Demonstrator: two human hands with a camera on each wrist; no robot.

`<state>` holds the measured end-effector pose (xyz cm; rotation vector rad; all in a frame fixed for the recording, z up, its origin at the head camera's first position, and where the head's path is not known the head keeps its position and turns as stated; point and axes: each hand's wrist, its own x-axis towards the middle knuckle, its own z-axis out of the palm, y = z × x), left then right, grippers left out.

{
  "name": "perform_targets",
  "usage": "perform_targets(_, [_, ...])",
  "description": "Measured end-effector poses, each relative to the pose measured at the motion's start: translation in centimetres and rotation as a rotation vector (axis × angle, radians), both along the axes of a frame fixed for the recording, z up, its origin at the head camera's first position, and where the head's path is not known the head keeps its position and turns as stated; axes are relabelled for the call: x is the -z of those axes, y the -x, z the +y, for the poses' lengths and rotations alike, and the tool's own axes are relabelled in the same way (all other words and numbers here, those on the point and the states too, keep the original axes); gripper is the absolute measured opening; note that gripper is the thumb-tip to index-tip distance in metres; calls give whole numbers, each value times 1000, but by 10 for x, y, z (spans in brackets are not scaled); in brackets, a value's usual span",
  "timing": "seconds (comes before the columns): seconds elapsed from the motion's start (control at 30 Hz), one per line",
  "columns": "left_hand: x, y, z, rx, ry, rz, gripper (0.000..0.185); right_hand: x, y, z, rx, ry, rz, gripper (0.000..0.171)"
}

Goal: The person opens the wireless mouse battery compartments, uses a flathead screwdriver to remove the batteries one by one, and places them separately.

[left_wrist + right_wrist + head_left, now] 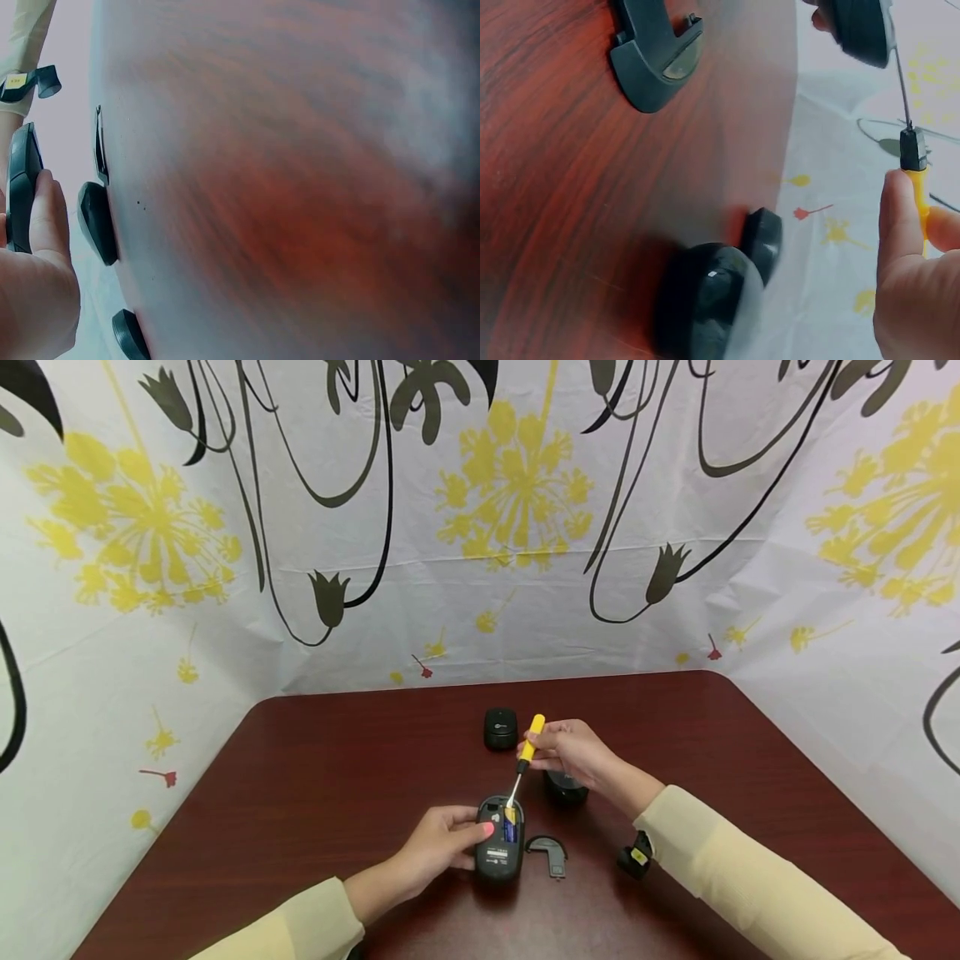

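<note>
My left hand grips a black computer mouse by its side, its underside turned up and raised off the table. A battery with a blue and a gold part lies in the mouse's uncovered compartment. My right hand pinches a yellow-handled screwdriver; in the right wrist view the fingers hold its yellow handle below a black collar. The thin metal shaft slants down, its tip at the battery's upper end; whether they touch is hard to tell. Beside the mouse lies a dark, curved battery cover.
Behind my right hand sits a rounded black object, partly hidden. A smaller black mouse-like object stands farther back. The dark red wooden table meets a patterned white cloth at its far edge.
</note>
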<state>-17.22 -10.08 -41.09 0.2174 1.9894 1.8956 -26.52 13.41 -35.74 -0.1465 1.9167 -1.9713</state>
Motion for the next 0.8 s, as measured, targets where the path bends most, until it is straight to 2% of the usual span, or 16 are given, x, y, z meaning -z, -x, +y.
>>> perform_targets(0.27, [0, 1, -1, -23, -16, -7, 43, -12, -13, -1, -25, -15, 241, 40])
perform_targets(0.53, [2, 1, -2, -20, -39, -9, 45, -22, -26, -1, -116, -29, 444, 32])
perform_targets(0.7, [3, 1, -3, -20, -37, 1, 46, -23, -28, -2, -175, -15, 507, 30])
perform_targets(0.8, [3, 1, -4, -21, -39, 7, 45, -23, -27, -3, -191, -5, 511, 28])
